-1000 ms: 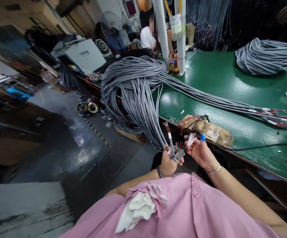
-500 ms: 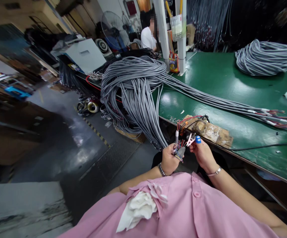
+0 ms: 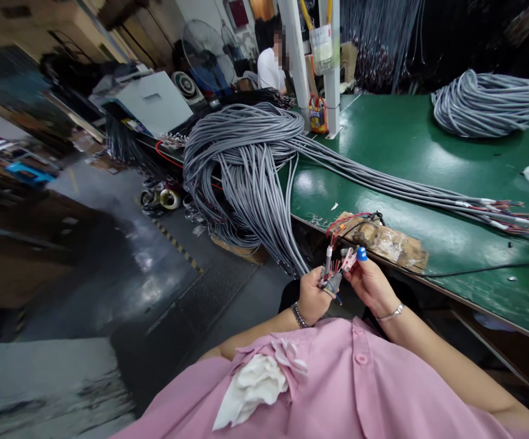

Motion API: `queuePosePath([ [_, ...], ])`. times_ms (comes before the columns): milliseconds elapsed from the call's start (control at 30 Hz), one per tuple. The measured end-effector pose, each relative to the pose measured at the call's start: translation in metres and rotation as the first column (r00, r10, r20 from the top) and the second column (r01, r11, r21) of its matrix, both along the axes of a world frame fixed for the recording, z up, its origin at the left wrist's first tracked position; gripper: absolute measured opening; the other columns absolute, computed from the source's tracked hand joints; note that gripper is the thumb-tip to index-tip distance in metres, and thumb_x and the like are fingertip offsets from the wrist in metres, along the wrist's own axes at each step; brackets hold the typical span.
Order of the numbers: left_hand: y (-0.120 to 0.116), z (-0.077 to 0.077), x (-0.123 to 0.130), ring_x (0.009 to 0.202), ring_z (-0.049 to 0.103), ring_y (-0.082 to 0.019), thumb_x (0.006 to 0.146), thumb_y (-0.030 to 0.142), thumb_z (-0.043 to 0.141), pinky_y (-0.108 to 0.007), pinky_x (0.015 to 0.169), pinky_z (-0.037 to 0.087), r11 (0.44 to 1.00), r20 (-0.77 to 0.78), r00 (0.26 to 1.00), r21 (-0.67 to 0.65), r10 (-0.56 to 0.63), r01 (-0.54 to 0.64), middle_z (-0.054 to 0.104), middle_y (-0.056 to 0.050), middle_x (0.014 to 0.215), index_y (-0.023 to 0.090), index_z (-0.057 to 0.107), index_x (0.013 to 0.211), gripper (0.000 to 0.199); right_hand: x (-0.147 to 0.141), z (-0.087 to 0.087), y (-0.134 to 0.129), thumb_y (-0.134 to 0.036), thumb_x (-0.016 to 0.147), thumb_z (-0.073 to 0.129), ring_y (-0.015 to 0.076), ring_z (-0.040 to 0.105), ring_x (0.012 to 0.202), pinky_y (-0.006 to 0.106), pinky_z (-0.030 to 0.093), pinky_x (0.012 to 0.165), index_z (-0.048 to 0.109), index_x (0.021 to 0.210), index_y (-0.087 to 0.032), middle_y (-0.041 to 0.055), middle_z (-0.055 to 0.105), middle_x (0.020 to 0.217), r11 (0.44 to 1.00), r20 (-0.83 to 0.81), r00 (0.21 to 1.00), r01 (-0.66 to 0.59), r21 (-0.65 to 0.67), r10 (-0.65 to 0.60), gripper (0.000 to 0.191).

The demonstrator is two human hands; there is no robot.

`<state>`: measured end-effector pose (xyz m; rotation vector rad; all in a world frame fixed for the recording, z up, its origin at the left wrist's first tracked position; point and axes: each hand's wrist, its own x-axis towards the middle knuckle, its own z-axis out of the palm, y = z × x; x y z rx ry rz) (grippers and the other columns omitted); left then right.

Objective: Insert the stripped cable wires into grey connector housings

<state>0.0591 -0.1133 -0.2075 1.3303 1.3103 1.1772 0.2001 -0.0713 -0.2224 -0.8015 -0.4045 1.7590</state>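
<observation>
My left hand (image 3: 315, 296) is closed around the end of a grey cable (image 3: 329, 259), its thin coloured wires (image 3: 334, 268) fanning out above the fingers. A dark grey piece (image 3: 334, 283) shows at the same grip; its kind is unclear. Just to the right, my right hand (image 3: 373, 286) pinches a small pink clip (image 3: 349, 260) close to the wire ends. Blue tape wraps one of that hand's fingertips. Whether the clip touches the wires, I cannot tell.
A big bundle of grey cables (image 3: 246, 152) hangs over the corner of the green table (image 3: 401, 131). Along its edge lies a taped wooden block (image 3: 390, 241) with red and black wires. A cable coil (image 3: 488, 103) rests farther back. A person (image 3: 271, 67) sits beyond the posts.
The pink clip has turned and its spread arms have come closer together. My right hand has shifted slightly left. A blue wire now sticks out below my left hand's grip.
</observation>
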Motion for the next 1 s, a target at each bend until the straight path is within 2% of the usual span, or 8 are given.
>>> queuePosePath([
  [200, -0.004, -0.001, -0.004, 0.044, 0.053, -0.009, 0.081, 0.044, 0.062, -0.018, 0.043, 0.04, 1.0, 0.026, 1.0, 0.013, -0.004, 0.004, 0.06, -0.002, 0.057, 0.014, 0.052, 0.072, 0.033, 0.006, -0.004, -0.006, -0.068, 0.077, 0.055, 0.0128, 0.056, 0.068, 0.024, 0.044, 0.059, 0.066, 0.083, -0.021, 0.0028, 0.063, 0.079, 0.993, -0.053, 0.992, -0.114, -0.009, 0.114, 0.049],
  [367, -0.006, -0.006, -0.013, 0.047, 0.055, -0.01, 0.078, 0.046, 0.065, -0.02, 0.046, 0.044, 0.993, 0.086, 0.994, -0.097, -0.062, 0.07, 0.06, -0.003, 0.058, 0.012, 0.055, 0.075, 0.036, 0.017, -0.022, -0.012, -0.064, 0.08, 0.055, 0.0133, 0.057, 0.069, 0.024, 0.046, 0.06, 0.067, 0.086, -0.02, 0.0054, 0.064, 0.086, 0.991, -0.005, 0.992, -0.123, -0.055, 0.123, 0.046],
  [533, 0.0, -0.011, -0.021, 0.073, 0.063, -0.015, 0.069, 0.046, 0.074, -0.025, 0.07, 0.05, 0.951, 0.169, 0.951, -0.128, -0.258, 0.28, 0.067, -0.009, 0.079, 0.009, 0.064, 0.082, 0.041, 0.027, -0.038, -0.023, -0.052, 0.082, 0.06, 0.0129, 0.056, 0.07, 0.024, 0.045, 0.061, 0.066, 0.087, -0.018, 0.0062, 0.064, 0.086, 0.992, 0.183, 0.975, -0.119, -0.036, 0.124, 0.036],
  [667, -0.001, -0.016, -0.022, 0.071, 0.061, -0.015, 0.067, 0.053, 0.073, -0.025, 0.066, 0.049, 0.898, 0.202, 0.909, -0.185, -0.363, 0.4, 0.067, -0.01, 0.084, 0.009, 0.065, 0.091, 0.051, 0.038, -0.034, -0.039, -0.042, 0.082, 0.065, 0.012, 0.055, 0.069, 0.023, 0.044, 0.062, 0.066, 0.098, -0.019, 0.0048, 0.064, 0.086, 0.979, 0.475, 0.875, -0.167, 0.112, 0.095, 0.029],
  [733, -0.003, -0.017, -0.022, 0.069, 0.059, -0.013, 0.066, 0.055, 0.073, -0.023, 0.064, 0.046, 0.873, 0.115, 0.892, -0.185, -0.437, 0.452, 0.066, -0.007, 0.08, 0.009, 0.066, 0.09, 0.052, 0.044, -0.027, -0.049, -0.039, 0.084, 0.063, 0.0124, 0.055, 0.069, 0.024, 0.046, 0.065, 0.066, 0.102, -0.019, 0.0047, 0.064, 0.085, 0.943, 0.598, 0.795, -0.269, 0.197, 0.102, 0.027],
  [800, -0.005, -0.016, -0.022, 0.069, 0.057, -0.012, 0.066, 0.056, 0.072, -0.02, 0.063, 0.042, 0.857, -0.051, 0.863, -0.162, -0.502, 0.489, 0.064, -0.003, 0.076, 0.011, 0.066, 0.087, 0.05, 0.049, -0.018, -0.058, -0.035, 0.083, 0.064, 0.0158, 0.059, 0.082, 0.027, 0.048, 0.075, 0.065, 0.107, -0.022, 0.0057, 0.065, 0.096, 0.901, 0.648, 0.755, -0.345, 0.262, 0.101, 0.027],
  [900, -0.002, -0.013, -0.022, 0.064, 0.053, -0.011, 0.066, 0.06, 0.07, -0.018, 0.057, 0.036, 0.824, -0.307, 0.768, -0.136, -0.562, 0.55, 0.058, 0.002, 0.067, 0.015, 0.067, 0.084, 0.048, 0.057, -0.009, -0.067, -0.033, 0.081, 0.066, 0.0184, 0.063, 0.084, 0.028, 0.051, 0.076, 0.065, 0.105, -0.023, 0.0062, 0.067, 0.096, 0.86, 0.686, 0.723, -0.398, 0.318, 0.08, 0.025],
  [1000, 0.003, -0.011, -0.021, 0.062, 0.053, -0.011, 0.066, 0.062, 0.068, -0.019, 0.054, 0.032, 0.778, -0.437, 0.668, -0.132, -0.602, 0.615, 0.057, 0.003, 0.066, 0.019, 0.067, 0.089, 0.049, 0.062, -0.004, -0.07, -0.029, 0.081, 0.067, 0.0215, 0.064, 0.093, 0.03, 0.052, 0.082, 0.064, 0.109, -0.023, 0.0079, 0.067, 0.104, 0.835, 0.726, 0.686, -0.425, 0.351, 0.043, 0.029],
])
